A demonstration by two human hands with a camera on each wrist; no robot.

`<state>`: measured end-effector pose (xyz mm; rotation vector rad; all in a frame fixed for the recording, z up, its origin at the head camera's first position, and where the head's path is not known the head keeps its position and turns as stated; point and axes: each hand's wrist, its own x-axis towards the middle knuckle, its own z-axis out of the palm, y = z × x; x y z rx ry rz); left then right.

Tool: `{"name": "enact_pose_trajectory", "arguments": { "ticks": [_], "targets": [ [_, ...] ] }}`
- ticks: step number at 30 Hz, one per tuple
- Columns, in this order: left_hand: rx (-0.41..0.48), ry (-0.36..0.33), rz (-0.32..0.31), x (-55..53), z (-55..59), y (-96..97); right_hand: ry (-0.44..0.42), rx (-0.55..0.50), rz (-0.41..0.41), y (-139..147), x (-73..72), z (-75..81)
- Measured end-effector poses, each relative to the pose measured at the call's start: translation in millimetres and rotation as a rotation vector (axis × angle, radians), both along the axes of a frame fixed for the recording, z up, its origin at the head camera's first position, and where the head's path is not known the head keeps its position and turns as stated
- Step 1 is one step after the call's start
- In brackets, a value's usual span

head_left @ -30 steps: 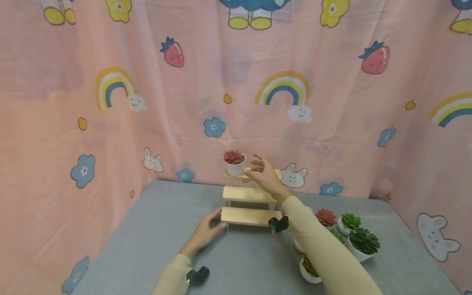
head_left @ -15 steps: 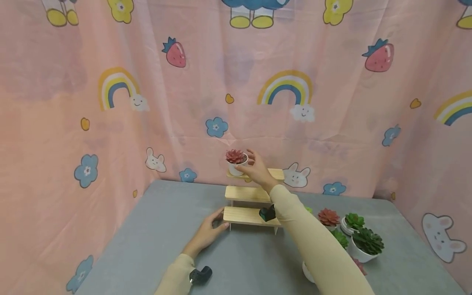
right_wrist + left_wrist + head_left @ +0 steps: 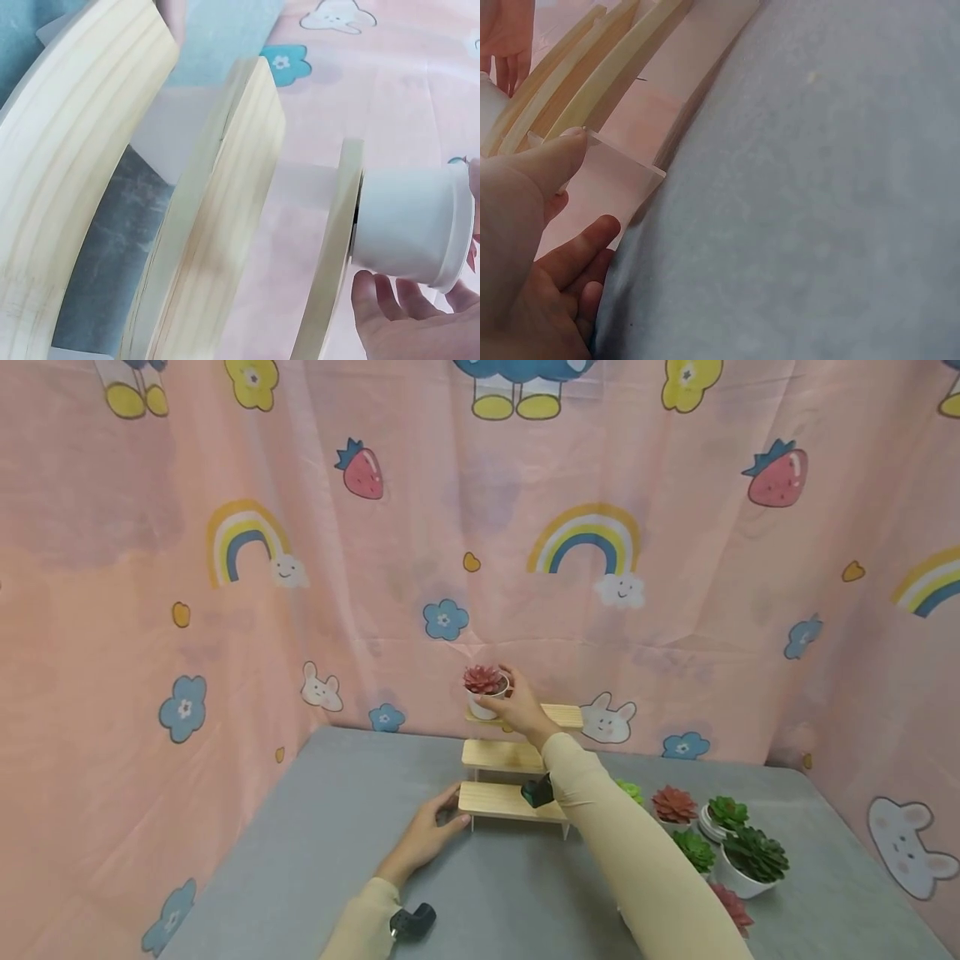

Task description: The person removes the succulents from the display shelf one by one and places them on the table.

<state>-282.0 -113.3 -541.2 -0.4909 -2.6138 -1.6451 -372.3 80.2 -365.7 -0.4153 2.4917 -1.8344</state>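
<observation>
A three-tier wooden display stand (image 3: pixel 491 798) with translucent side supports stands on the grey table. At the left end of its top tier sits a red artificial succulent (image 3: pixel 482 679) in a white pot (image 3: pixel 409 225). My right hand (image 3: pixel 522 708) holds that pot from the right, thumb in front and fingers round the back. In the right wrist view the pot's base is at the top board, with a thin dark gap showing between them. My left hand (image 3: pixel 429 837) grips the stand's left side support (image 3: pixel 604 191) at the lowest tier, thumb and fingers on either side of it.
Several potted succulents stand at the table's right: a red one (image 3: pixel 674 805), a dark green one (image 3: pixel 756 855), a small green one (image 3: pixel 727 812). My right sleeve (image 3: pixel 622 843) partly covers this group. A pink patterned curtain (image 3: pixel 405 568) hangs close behind the stand.
My right hand has moved left from beside the potted red succulent and taken hold of its pot. The left hand keeps its place on the stand. The head view has shifted slightly.
</observation>
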Motion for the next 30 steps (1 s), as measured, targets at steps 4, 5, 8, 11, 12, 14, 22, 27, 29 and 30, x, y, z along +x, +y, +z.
{"name": "enact_pose_trajectory", "arguments": {
  "ticks": [4, 5, 8, 11, 12, 14, 22, 27, 29, 30],
  "targets": [
    [0.008, 0.003, -0.006, 1.9, 0.5, 1.2, 0.011, -0.001, -0.006, -2, 0.6, -0.3],
    [0.008, 0.003, -0.006, 2.3, 0.5, 1.3, 0.012, -0.006, -0.004, -2, 1.5, 0.4],
    [0.007, 0.004, -0.005, 3.5, 0.6, 1.8, 0.017, 0.005, -0.007, -3, 2.3, 0.5],
    [0.007, 0.002, -0.002, 4.3, 1.1, 2.7, 0.014, 0.022, -0.01, -3, 1.3, -0.5],
    [0.006, 0.002, -0.001, 4.5, 1.2, 3.0, 0.012, 0.033, -0.017, -3, 1.4, -0.8],
    [0.007, 0.001, 0.0, 4.7, 1.7, 3.7, 0.006, 0.051, -0.031, -2, 1.4, -1.4],
    [-0.007, -0.006, 0.003, 3.9, 1.9, 4.7, 0.009, 0.076, -0.044, 6, 6.7, -3.6],
    [0.002, -0.001, 0.01, 3.1, 2.3, 3.0, 0.049, 0.059, 0.003, 11, 12.4, -1.6],
    [0.003, 0.001, 0.013, 2.6, 2.0, 2.0, 0.069, 0.056, 0.019, 12, 15.3, 0.4],
    [-0.003, 0.003, 0.014, 2.4, 1.8, 1.4, 0.077, 0.054, 0.027, 13, 17.0, 1.6]
  ]
}}
